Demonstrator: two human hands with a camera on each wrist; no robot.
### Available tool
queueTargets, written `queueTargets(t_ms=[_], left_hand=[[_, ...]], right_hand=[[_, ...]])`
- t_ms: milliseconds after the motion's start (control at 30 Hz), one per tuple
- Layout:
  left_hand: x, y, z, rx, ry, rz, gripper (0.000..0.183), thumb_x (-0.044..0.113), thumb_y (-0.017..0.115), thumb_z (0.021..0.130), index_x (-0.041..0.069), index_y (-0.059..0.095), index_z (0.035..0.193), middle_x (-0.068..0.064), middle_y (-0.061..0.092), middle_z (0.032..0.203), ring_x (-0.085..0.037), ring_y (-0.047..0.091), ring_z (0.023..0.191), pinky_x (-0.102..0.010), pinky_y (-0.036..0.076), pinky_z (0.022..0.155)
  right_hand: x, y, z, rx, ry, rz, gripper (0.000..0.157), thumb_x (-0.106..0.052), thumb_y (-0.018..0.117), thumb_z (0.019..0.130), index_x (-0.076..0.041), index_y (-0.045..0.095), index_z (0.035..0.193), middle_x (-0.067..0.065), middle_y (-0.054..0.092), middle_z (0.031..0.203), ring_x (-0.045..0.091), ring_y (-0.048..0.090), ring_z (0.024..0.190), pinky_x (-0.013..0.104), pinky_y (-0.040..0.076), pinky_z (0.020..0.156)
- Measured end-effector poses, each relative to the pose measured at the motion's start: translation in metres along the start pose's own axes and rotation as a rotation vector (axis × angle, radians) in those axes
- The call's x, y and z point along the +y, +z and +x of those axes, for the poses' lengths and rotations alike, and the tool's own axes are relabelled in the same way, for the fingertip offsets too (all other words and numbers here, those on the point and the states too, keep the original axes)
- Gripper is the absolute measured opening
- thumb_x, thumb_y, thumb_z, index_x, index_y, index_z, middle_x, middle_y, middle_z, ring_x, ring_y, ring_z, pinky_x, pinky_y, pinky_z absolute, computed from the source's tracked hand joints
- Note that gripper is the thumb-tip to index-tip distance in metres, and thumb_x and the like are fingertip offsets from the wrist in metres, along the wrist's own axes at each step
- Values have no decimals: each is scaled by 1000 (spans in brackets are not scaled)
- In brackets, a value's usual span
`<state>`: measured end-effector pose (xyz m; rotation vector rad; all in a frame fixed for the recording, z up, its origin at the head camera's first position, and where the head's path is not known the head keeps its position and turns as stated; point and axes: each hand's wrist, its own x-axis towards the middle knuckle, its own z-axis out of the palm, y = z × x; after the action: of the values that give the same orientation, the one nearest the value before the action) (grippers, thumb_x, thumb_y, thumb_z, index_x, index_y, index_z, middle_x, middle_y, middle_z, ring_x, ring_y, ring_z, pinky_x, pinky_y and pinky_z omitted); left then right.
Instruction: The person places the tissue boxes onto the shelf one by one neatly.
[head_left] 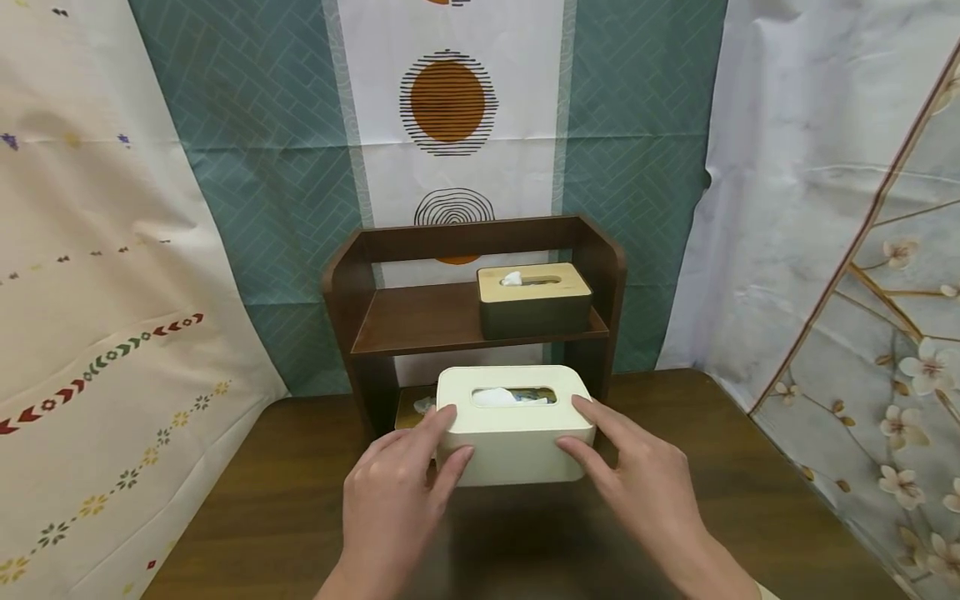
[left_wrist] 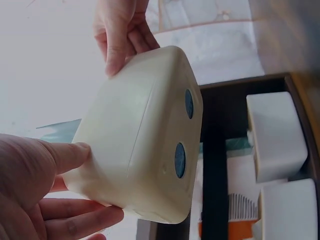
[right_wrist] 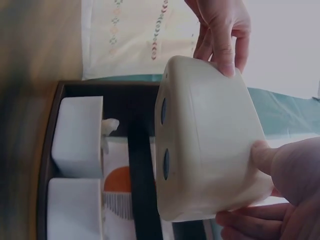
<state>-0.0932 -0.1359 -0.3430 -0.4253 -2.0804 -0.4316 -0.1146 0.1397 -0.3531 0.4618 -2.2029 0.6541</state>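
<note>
Both hands hold up a cream tissue box (head_left: 517, 458), its slotted lid facing up with white tissue showing in the opening. My left hand (head_left: 393, 492) grips the left end, thumb on the front wall. On the right end, my right hand (head_left: 645, 475) has its thumb against the front and fingers along the side. Dark blue round pads (left_wrist: 180, 160) show on the underside in the left wrist view. The box is raised over the table, in front of the brown shelf unit (head_left: 420, 321), and blocks part of its lower level in the head view.
A dark green tissue box (head_left: 536, 321) with a wooden lid stands on the right of the upper shelf. Two white boxes, one nearer (right_wrist: 75, 210) and one farther (right_wrist: 77, 137), sit low in the unit. The brown table (head_left: 255, 500) extends around it; patterned cloths hang behind and beside.
</note>
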Motion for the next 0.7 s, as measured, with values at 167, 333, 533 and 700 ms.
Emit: queueTargets(t_ms=[167,333,533,700], left_hand=[[-8,-15,3,11,-21,24,58,27,103,79,17,81,132,-5,84,105,-24,80,86,-50,66,84],[-16,-27,6,32,-31,41,58,27,103,80,20,80,132,-3,83,92,-29,79,87,-54,66,73],[-25,-40,9,69,-24,67,57,28,100,82,21,79,134,-5,81,87,-35,78,90,-56,63,65],[-35,-50,14,118,-8,79,56,28,97,83,22,78,136,-8,82,92,-36,78,88,-58,60,59]], right_hand=[[-12,5,11,-8,-22,29,58,-37,94,88,-23,77,142,1,78,135,2,60,60,42,59,64],[-21,9,21,-31,-28,64,57,-38,93,90,-21,77,142,2,78,135,24,80,109,51,64,74],[-32,12,34,-40,-63,104,56,-37,92,93,-20,76,144,2,76,138,19,81,94,47,64,73],[-41,16,50,-15,-125,137,54,-35,91,94,-17,76,143,3,77,137,11,78,78,42,62,68]])
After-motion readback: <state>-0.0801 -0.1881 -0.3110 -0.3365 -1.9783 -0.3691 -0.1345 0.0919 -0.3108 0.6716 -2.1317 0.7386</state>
